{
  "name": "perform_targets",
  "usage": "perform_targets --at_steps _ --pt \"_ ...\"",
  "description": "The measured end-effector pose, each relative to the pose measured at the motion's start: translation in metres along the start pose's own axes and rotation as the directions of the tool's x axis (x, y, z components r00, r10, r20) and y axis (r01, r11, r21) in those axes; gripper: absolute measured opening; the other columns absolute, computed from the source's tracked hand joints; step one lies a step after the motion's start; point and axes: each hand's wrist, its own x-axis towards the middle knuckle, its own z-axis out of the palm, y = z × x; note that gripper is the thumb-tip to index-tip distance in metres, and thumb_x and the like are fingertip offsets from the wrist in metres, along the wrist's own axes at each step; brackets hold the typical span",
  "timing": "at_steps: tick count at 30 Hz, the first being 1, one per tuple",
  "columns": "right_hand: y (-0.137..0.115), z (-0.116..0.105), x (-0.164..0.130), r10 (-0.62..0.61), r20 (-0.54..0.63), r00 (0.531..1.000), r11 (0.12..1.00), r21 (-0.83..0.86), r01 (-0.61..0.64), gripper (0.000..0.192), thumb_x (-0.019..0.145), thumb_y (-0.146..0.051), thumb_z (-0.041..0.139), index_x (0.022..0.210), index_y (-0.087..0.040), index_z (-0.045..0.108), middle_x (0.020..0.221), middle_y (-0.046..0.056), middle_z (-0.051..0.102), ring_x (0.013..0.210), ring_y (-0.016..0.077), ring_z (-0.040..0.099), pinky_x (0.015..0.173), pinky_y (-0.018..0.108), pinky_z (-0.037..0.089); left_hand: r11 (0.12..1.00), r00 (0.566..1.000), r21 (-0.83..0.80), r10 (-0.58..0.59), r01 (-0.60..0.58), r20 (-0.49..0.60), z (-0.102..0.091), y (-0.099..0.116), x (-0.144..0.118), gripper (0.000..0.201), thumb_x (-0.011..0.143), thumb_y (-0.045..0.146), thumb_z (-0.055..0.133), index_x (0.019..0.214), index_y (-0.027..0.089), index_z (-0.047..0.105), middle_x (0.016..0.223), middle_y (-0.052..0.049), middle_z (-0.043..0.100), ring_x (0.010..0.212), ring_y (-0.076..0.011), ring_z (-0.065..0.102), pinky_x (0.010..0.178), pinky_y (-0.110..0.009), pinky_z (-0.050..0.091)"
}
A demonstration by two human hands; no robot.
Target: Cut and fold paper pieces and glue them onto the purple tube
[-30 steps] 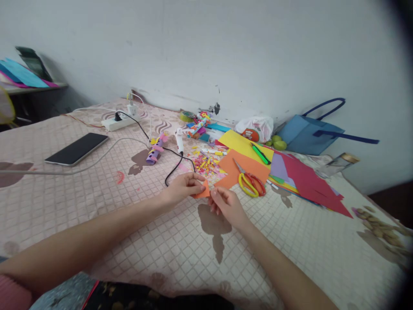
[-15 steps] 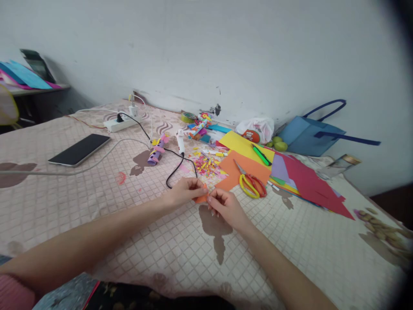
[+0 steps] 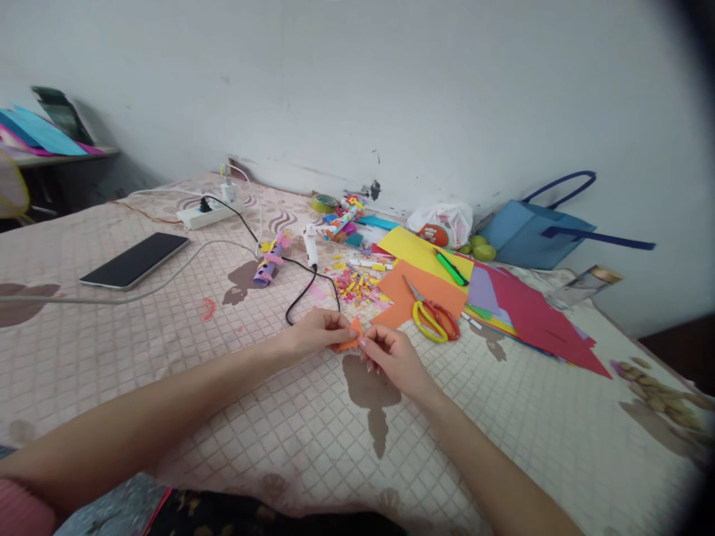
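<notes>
A small folded piece of orange paper is pinched between my two hands, just above the patterned tablecloth. My left hand grips its left side with thumb and fingers. At its right edge, my right hand pinches it between thumb and forefinger, the other fingers curled. Beyond my hands lies a heap of coloured paper scraps. Scissors with one yellow and one red handle rest on a larger orange sheet, to the right of the hands.
A white glue gun with a black cord stands behind the hands, beside a decorated purple paper roll. Coloured sheets, a green cutter and a blue bag are right. A tablet and power strip are left.
The orange paper now shows a pointed tip standing up between my fingers, with more of it visible. Both hands stay almost in place; the whole view shifts slightly.
</notes>
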Motion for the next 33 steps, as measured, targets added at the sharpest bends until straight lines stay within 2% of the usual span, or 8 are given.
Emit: perform_targets --at_steps 3,5,7,12,15,27,30,33 --pt "0.002 -0.018 0.004 -0.092 -0.035 0.995 0.967 -0.241 0.081 0.030 0.087 -0.043 0.040 0.075 -0.019 0.053 0.063 0.000 0.058 0.051 0.0114 0.052 0.049 0.023 0.038 1.000 1.000 -0.009 -0.003 0.003 -0.014 0.000 0.001 0.000 0.029 0.067 0.036 0.069 0.062 0.013 0.053 0.052 0.004 0.054 0.048 -0.0052 0.045 0.049 -0.019 0.030" --pt "0.007 -0.044 0.009 -0.233 -0.157 0.960 0.830 -0.547 0.111 0.027 0.086 -0.041 0.044 0.076 -0.019 0.056 0.068 0.002 0.059 0.061 0.0144 0.055 0.057 0.025 0.040 1.000 0.999 -0.018 -0.024 0.023 -0.025 0.000 0.003 0.000 0.028 0.068 0.035 0.068 0.061 0.013 0.053 0.051 0.003 0.055 0.047 -0.0052 0.045 0.048 -0.019 0.029" --pt "0.016 -0.076 0.013 -0.289 -0.297 0.910 0.698 -0.716 -0.011 0.023 0.082 -0.040 0.049 0.078 -0.019 0.054 0.072 0.003 0.060 0.067 0.0166 0.056 0.063 0.027 0.040 0.999 0.999 -0.017 -0.043 0.043 -0.027 -0.001 0.004 0.000 0.027 0.069 0.034 0.068 0.061 0.013 0.053 0.051 0.003 0.056 0.047 -0.0053 0.045 0.048 -0.019 0.029" --pt "0.045 -0.137 0.015 -0.141 -0.450 0.882 0.393 -0.843 -0.367 0.031 0.070 -0.043 0.062 0.083 -0.018 0.049 0.082 0.008 0.059 0.076 0.0226 0.057 0.059 0.028 0.038 0.999 0.999 -0.018 -0.045 0.045 0.006 -0.004 0.005 0.001 0.026 0.070 0.033 0.067 0.062 0.013 0.054 0.052 0.002 0.057 0.048 -0.0051 0.046 0.049 -0.019 0.030" --pt "0.055 -0.146 0.016 -0.027 -0.464 0.886 0.341 -0.837 -0.428 0.034 0.073 -0.047 0.058 0.085 -0.018 0.048 0.077 0.008 0.060 0.069 0.0223 0.059 0.053 0.026 0.034 0.999 0.999 -0.018 -0.046 0.046 0.013 -0.005 0.008 -0.001 0.025 0.070 0.033 0.068 0.063 0.012 0.055 0.054 0.001 0.058 0.049 -0.0053 0.047 0.050 -0.019 0.031" --pt "0.053 -0.148 0.018 -0.030 -0.419 0.908 0.390 -0.841 -0.375 0.020 0.081 -0.037 0.050 0.079 -0.017 0.051 0.078 0.010 0.064 0.071 0.0227 0.060 0.056 0.027 0.035 0.998 0.999 -0.045 -0.034 0.035 0.014 -0.009 0.012 -0.001 0.030 0.066 0.036 0.071 0.065 0.012 0.053 0.062 -0.001 0.063 0.052 -0.0065 0.053 0.055 -0.021 0.041" --pt "0.040 -0.140 0.017 -0.109 -0.451 0.886 0.615 -0.731 -0.296 0.017 0.081 -0.033 0.049 0.086 -0.017 0.050 0.081 0.009 0.063 0.072 0.0214 0.060 0.059 0.029 0.038 0.998 0.999 -0.061 -0.032 0.034 0.021 -0.012 0.014 -0.001 0.029 0.066 0.035 0.071 0.065 0.012 0.054 0.064 -0.002 0.063 0.053 -0.0068 0.054 0.056 -0.021 0.042" --pt "0.017 -0.118 0.012 -0.143 -0.393 0.908 0.908 -0.418 -0.038 0.020 0.082 -0.037 0.047 0.090 -0.018 0.048 0.078 0.005 0.059 0.069 0.0180 0.056 0.059 0.028 0.040 0.996 0.999 -0.080 -0.030 0.031 0.019 -0.015 0.014 0.000 0.029 0.066 0.035 0.072 0.069 0.011 0.055 0.067 -0.003 0.065 0.056 -0.0081 0.057 0.059 -0.022 0.044"
